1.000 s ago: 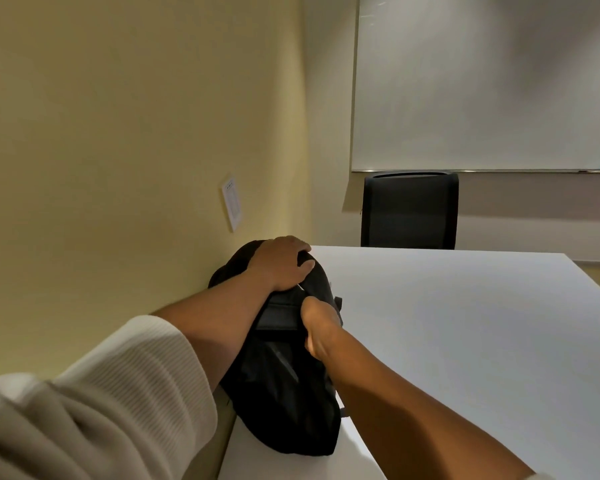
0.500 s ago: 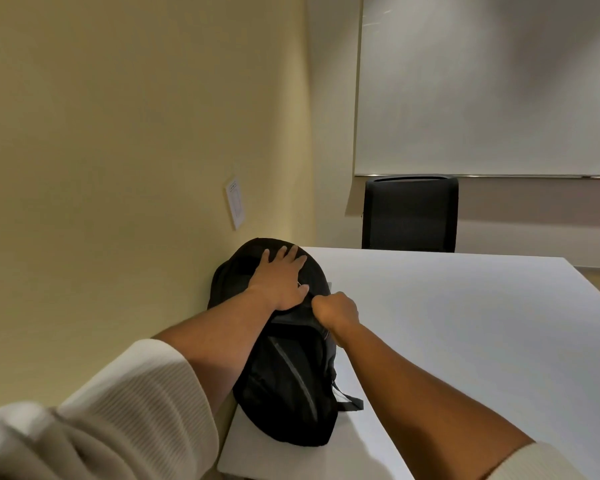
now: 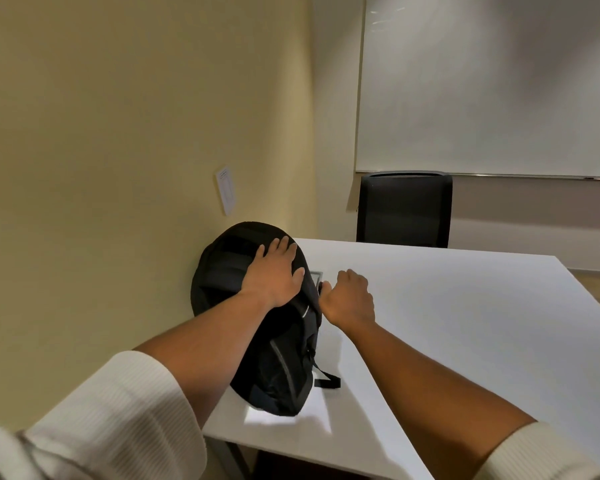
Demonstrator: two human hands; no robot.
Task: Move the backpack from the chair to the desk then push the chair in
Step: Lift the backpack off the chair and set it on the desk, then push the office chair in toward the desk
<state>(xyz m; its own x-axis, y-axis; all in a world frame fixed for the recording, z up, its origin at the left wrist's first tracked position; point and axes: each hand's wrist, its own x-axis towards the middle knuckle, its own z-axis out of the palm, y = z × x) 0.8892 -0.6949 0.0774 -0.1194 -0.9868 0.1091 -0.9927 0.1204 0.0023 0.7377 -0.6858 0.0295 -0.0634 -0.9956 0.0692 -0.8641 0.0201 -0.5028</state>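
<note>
The black backpack lies on the white desk, along its left edge close to the yellow wall. My left hand rests flat on the top of the backpack with the fingers spread. My right hand is curled into a fist against the backpack's right side, closed on a dark strap or handle there. A loose strap end sticks out onto the desk near the bag's lower part. The only chair in sight is the one at the far side.
A black chair stands at the far side of the desk, under a whiteboard. A white wall plate is on the yellow wall above the backpack. A small grey cable port sits in the desk by the bag.
The backpack has slid further onto the desk and settled flat. My left hand went from gripping its top to lying flat on it. My right fist shifted to the bag's right side.
</note>
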